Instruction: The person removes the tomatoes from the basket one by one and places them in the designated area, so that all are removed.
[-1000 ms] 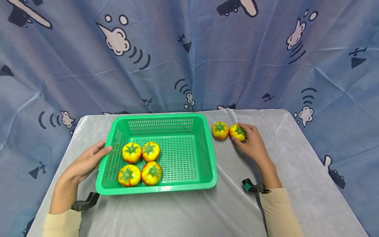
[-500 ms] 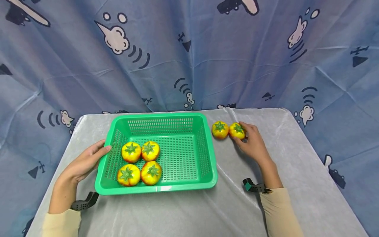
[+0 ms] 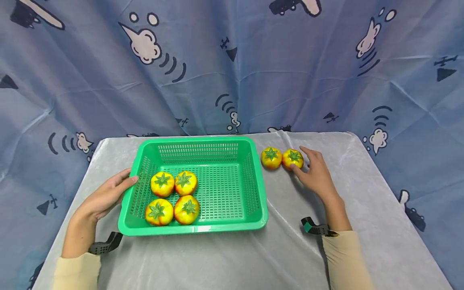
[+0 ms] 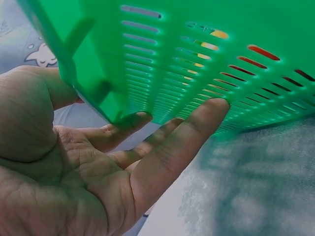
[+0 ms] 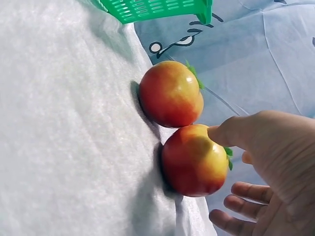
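Note:
In the head view my left hand (image 3: 105,197) holds the left side of a green plastic basket (image 3: 232,228). Its thumb lies over the rim, and in the left wrist view the fingers (image 4: 167,155) reach along the slotted outer wall. Inside the basket several yellow-red tomatoes with green star-shaped tops, such as this tomato (image 3: 186,210), stand grouped at the left. Two more sit side by side on the table: a left tomato (image 3: 271,158) and a right tomato (image 3: 293,157). My right hand (image 3: 317,173) is spread beside the right one, thumb at its near side, other fingers apart from it.
A grey-white cloth (image 3: 203,262) covers the table. Behind it hangs a blue patterned curtain (image 3: 232,72). The basket's right wall stands just left of the two table tomatoes.
My right hand has loosened from the right tomato, its fingers spreading and drawing back to the right. The tomato stays beside its neighbour. My left hand keeps its hold on the basket.

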The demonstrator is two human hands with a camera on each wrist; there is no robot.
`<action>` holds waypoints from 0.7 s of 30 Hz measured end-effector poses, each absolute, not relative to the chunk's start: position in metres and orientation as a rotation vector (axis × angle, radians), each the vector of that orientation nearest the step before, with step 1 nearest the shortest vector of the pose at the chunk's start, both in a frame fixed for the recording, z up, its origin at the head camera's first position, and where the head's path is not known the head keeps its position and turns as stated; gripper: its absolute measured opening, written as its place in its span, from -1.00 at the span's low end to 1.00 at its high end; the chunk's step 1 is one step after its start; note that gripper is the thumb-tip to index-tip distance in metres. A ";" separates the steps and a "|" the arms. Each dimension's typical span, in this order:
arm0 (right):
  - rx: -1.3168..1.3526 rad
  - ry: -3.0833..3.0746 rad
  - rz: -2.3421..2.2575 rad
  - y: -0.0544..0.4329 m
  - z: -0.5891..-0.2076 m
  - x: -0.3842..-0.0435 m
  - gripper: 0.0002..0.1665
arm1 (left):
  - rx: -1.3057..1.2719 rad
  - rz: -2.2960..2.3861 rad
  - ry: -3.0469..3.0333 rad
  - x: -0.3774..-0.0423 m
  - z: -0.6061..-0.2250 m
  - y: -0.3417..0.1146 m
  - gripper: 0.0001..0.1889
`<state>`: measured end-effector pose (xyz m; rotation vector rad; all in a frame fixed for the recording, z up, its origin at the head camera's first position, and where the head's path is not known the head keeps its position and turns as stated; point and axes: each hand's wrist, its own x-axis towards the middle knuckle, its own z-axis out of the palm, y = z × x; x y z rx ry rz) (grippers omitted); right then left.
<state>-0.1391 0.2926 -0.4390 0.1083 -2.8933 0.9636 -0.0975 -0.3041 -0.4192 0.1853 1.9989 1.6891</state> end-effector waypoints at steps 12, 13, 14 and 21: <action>0.127 -2.837 0.974 0.285 -0.423 -0.126 -0.22 | 0.233 1.707 1.960 -0.097 -0.420 -0.305 -0.25; 0.139 -2.830 0.972 0.282 -0.422 -0.126 -0.23 | 0.229 1.709 1.961 -0.097 -0.420 -0.305 -0.25; 0.146 -2.825 0.971 0.280 -0.420 -0.126 -0.23 | 0.228 1.709 1.960 -0.097 -0.420 -0.306 -0.25; 0.224 -2.768 1.017 0.262 -0.415 -0.128 -0.27 | 0.191 1.686 1.985 -0.097 -0.419 -0.306 -0.22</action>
